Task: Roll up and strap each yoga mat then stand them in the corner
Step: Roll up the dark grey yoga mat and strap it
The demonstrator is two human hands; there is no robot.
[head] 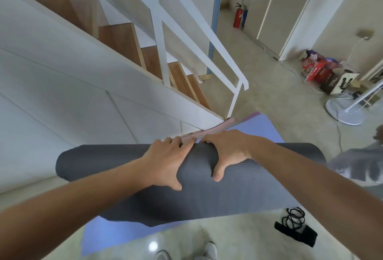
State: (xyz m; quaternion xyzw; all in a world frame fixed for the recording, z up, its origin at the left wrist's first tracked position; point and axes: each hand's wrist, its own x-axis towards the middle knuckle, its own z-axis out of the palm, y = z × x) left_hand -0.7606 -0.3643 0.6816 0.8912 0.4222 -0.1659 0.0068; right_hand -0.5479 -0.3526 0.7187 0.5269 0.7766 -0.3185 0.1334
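Atop grey mat (259, 176): left hand (163, 164), right hand (226, 149); fingertips hidden.

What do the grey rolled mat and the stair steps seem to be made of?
The grey rolled mat looks like soft foam, matte: fine ribbed lines run across it. The stair steps look like wood or wood-look laminate, smooth with brown grain; I cannot tell which.
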